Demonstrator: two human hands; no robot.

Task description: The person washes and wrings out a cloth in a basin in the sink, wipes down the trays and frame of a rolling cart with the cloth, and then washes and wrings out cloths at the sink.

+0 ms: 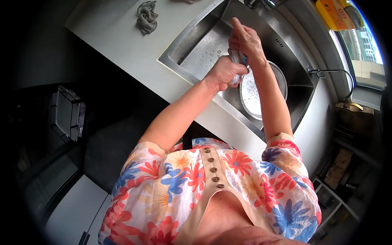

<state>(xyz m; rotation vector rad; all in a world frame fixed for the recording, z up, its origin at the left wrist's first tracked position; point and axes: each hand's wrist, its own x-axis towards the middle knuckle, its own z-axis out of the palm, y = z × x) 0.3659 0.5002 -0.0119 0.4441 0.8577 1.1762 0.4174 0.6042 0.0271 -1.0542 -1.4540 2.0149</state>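
Over the sink (192,57), my left hand (223,72) is closed round a wet, whitish cloth (235,57). My right hand (248,43) grips the same cloth just above, its thumb side turned up and away. The cloth is bunched and twisted between both fists, and a small teal patch shows near the right palm. Most of it is hidden by my fingers. Below my right forearm, a round basin (250,96) with suds or water in it rests in the sink. Drops of water dot the sink floor.
A crumpled grey cloth (147,18) lies on the pale counter (118,45). The main tap (267,4) stands at the sink's back edge, and a thin curved tap (343,73) rises at the right. A yellow-orange packet (332,14) sits by the window.
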